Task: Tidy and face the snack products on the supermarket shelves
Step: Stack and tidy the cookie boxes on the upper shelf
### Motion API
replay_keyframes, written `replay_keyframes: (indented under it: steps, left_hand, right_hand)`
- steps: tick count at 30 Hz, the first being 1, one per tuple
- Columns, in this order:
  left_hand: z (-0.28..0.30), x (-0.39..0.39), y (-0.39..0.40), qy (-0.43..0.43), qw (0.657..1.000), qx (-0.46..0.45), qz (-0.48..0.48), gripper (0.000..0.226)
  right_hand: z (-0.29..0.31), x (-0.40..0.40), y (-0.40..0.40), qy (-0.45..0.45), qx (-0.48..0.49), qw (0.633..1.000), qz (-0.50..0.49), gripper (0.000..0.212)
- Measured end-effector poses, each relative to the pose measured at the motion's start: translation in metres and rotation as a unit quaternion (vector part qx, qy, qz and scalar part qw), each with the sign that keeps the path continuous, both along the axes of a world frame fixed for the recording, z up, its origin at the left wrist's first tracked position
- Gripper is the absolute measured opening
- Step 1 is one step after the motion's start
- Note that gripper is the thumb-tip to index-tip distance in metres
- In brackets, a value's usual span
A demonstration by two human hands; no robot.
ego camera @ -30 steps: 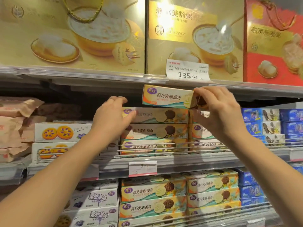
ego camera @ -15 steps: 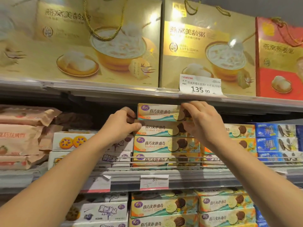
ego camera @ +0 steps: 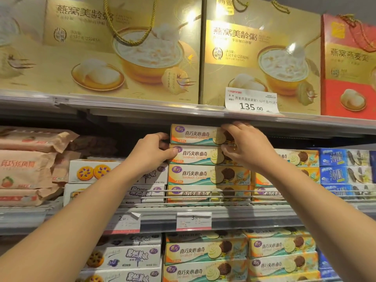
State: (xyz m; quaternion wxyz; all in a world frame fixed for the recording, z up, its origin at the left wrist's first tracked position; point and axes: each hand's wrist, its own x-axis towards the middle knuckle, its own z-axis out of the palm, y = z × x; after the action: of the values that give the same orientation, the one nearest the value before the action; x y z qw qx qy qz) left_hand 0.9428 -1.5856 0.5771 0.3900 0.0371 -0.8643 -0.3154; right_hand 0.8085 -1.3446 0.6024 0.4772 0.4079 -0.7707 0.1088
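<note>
A stack of yellow sandwich cookie boxes (ego camera: 203, 176) fills the middle of the middle shelf. The top sandwich cookie box (ego camera: 195, 134) lies flat on the stack, just under the shelf above. My left hand (ego camera: 151, 151) grips the left ends of the top two boxes. My right hand (ego camera: 246, 147) covers their right ends, fingers curled over the top box. Its right end is hidden by that hand.
White cookie boxes (ego camera: 114, 171) and brown snack bags (ego camera: 28, 165) sit to the left, blue boxes (ego camera: 343, 169) to the right. Large gold gift boxes (ego camera: 122, 47) stand on the upper shelf, with a price tag (ego camera: 251, 100). More cookie boxes (ego camera: 205, 255) fill the shelf below.
The top box went from held in front of the shelf edge, tilted, to lying flat on the stack. My left hand moved right onto the boxes' left ends.
</note>
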Motion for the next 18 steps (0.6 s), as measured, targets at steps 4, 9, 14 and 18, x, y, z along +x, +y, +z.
replay_keyframes:
  steps: [4, 9, 14, 18]
  left_hand:
    - [0.0, 0.0, 0.0, 0.002, 1.0, 0.005, -0.004, 0.057]
    - [-0.003, 0.0, -0.002, 0.014, 1.0, -0.012, 0.009, 0.062]
    - [-0.001, 0.0, 0.002, 0.012, 1.0, -0.009, 0.018, 0.061]
    - [-0.002, 0.002, 0.005, 0.01, 1.0, -0.006, 0.019, 0.052]
  right_hand:
    - [0.004, -0.001, 0.002, -0.024, 0.025, 0.999, 0.011, 0.063]
    - [-0.002, 0.002, -0.002, -0.009, 0.039, 0.999, -0.032, 0.068]
    - [-0.002, 0.006, -0.001, -0.003, 0.056, 0.997, -0.06, 0.069]
    - [0.002, 0.012, -0.007, -0.003, 0.061, 0.996, -0.068, 0.068]
